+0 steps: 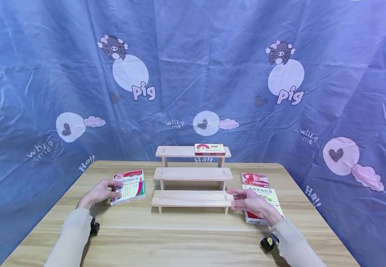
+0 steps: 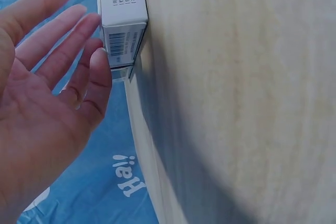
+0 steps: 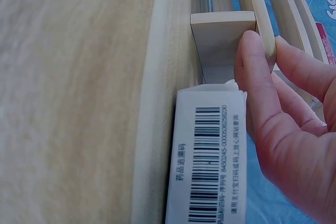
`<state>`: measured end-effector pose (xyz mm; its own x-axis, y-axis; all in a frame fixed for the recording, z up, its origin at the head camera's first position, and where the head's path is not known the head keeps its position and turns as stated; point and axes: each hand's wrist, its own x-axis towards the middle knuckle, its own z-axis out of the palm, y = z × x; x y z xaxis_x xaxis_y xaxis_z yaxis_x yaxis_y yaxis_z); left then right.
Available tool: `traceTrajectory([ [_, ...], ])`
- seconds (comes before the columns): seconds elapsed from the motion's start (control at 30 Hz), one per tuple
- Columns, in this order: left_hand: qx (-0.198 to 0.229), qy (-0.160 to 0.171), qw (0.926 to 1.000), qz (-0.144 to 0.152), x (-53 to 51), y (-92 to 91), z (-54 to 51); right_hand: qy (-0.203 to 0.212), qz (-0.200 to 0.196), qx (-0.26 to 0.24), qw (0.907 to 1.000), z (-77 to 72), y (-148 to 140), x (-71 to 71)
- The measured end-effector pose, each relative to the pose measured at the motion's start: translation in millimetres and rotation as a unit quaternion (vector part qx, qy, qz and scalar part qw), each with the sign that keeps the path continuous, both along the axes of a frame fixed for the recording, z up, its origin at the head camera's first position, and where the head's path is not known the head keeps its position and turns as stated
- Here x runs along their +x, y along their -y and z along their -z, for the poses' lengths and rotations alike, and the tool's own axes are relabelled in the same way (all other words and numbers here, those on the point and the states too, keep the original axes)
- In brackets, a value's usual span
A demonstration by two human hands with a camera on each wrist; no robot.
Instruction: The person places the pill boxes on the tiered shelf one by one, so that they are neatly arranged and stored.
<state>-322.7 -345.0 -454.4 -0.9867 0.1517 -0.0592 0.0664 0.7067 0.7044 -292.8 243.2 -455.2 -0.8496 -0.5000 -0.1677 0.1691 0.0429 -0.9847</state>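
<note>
A three-step wooden rack [image 1: 193, 198] stands in the middle of the table. My right hand [image 1: 251, 203] holds the right end of its lowest step, and in the right wrist view the thumb and fingers of that hand [image 3: 294, 108] pinch the board's end [image 3: 262, 14]. My left hand [image 1: 101, 193] is over the left edge of the left boxes [image 1: 129, 191], fingers spread. In the left wrist view the left hand [image 2: 58, 77] has loosely bent fingers beside a white box [image 2: 124, 40]; whether they touch it I cannot tell.
One box [image 1: 209, 149] lies on the rack's top step, toward the right. Several boxes [image 1: 263, 194] lie at the right of the table, just beside my right hand. A blue printed cloth [image 1: 186, 92] hangs behind the table [image 1: 166, 244].
</note>
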Motion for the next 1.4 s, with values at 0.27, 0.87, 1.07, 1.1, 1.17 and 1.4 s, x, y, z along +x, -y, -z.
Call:
traceTrajectory([
  [0.27,0.000,-0.007,0.9998,0.019,2.7,0.4,1.0,-0.006,0.007,0.013,0.9999,1.8,1.0,1.0],
  [0.87,-0.014,-0.018,0.9979,0.060,8.0,-3.9,-2.9,-0.009,0.006,0.010,0.9999,1.3,-1.8,-3.7],
  [1.07,-0.013,-0.015,0.9968,0.077,8.8,-7.9,-0.6,-0.012,0.002,0.008,0.9999,2.1,-3.8,-4.4],
  [1.1,-0.016,-0.013,0.9966,0.080,8.9,-7.9,0.0,-0.013,0.001,0.008,0.9999,2.6,-3.8,-4.5],
  [1.17,-0.023,-0.007,0.9967,0.077,9.8,-7.6,0.6,-0.014,-0.002,0.007,0.9999,3.6,-3.5,-4.7],
  [1.4,-0.045,0.016,0.9957,0.079,14.7,-5.3,-0.4,-0.008,-0.003,0.001,1.0000,6.4,-0.4,-3.3],
])
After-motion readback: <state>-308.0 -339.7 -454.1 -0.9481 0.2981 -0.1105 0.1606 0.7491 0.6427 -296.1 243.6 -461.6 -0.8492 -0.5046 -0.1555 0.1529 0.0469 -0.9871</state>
